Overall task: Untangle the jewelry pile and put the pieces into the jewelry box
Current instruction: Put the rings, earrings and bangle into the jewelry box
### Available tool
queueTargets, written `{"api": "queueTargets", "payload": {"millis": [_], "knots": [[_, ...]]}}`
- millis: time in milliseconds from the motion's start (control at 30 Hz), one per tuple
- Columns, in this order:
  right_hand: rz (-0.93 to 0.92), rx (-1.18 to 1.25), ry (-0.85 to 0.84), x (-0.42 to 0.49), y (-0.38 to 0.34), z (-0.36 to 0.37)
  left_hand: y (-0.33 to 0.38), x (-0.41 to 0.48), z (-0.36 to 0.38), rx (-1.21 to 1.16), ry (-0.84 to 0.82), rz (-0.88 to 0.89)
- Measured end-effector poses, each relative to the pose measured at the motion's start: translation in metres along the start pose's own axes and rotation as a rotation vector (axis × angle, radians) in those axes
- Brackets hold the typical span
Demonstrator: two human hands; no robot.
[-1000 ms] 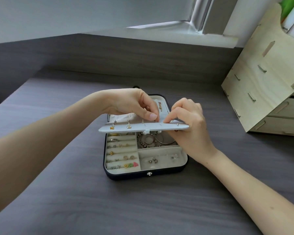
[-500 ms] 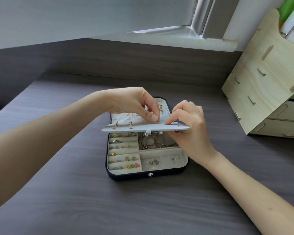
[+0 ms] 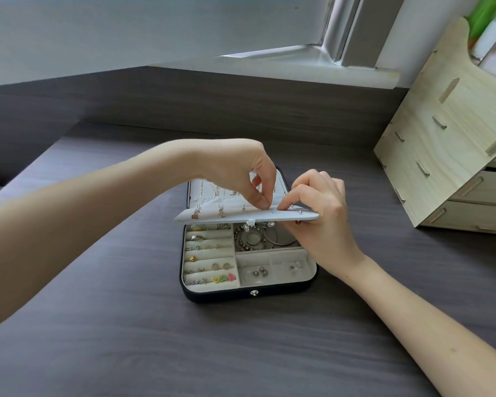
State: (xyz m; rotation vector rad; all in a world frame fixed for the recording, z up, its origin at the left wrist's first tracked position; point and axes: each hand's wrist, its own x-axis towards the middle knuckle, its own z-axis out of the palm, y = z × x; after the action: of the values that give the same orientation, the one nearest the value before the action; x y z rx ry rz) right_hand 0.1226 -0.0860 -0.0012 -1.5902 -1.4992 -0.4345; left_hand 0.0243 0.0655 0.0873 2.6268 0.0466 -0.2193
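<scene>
dark wood-grain desk (image 3: 126, 353) | window sill (image 3: 298, 61) at back, daylight | pale wood drawer unit (image 3: 447, 144) rt

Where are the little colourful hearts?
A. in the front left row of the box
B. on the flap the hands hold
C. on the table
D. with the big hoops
A: the hearts sit in the nearest row on the left side of the box, below the flap and apart from the hoops.

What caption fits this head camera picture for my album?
Right hand holds the earring panel over the open jewelry box; left hand pinches at it.
</scene>
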Motion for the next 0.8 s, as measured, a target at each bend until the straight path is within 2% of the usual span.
{"api": "queueTargets", "payload": {"millis": [200,433,667,800], "knots": [[0.041,0.031,-0.006,0.002,-0.001,0.0,0.003,0.001,-0.004,0.051,-0.017,-0.053],[0.062,0.045,-0.027,0.004,-0.003,-0.002,0.003,-0.002,-0.002,-0.049,-0.026,-0.115],[0.052,0.025,-0.03,0.005,-0.001,-0.003,0.009,0.002,0.0,0.17,-0.088,-0.132],[0.029,-0.007,-0.028,0.002,0.001,-0.001,0.015,0.008,-0.001,0.184,-0.166,-0.171]]}}
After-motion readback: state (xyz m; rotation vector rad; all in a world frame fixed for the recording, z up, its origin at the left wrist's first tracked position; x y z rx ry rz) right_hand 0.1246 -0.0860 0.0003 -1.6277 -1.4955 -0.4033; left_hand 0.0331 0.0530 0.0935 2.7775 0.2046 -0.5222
